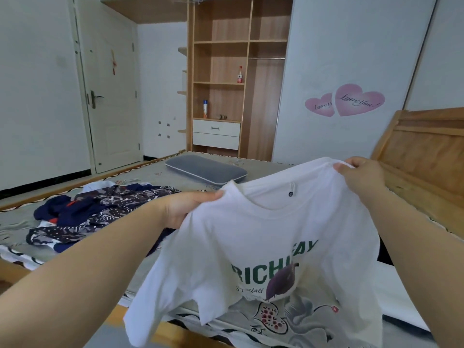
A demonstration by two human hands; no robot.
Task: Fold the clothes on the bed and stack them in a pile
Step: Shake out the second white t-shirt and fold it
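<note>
A white T-shirt [266, 237] with green lettering and a purple fruit print hangs in the air over the bed, its front toward me. My left hand [185, 209] grips its left shoulder beside the collar. My right hand [361, 177] pinches the other shoulder, higher and farther back. The shirt's hem dangles near the bed's front edge. A heap of unfolded clothes [98, 212], dark blue and patterned, lies on the bed to the left, partly behind my left forearm.
The bed [296, 320] has a grey floral sheet. A grey pillow [206, 169] lies at its far side. A wooden headboard [424, 151] stands at the right. Beyond are an open wooden wardrobe [226, 79] and a closed door [110, 96].
</note>
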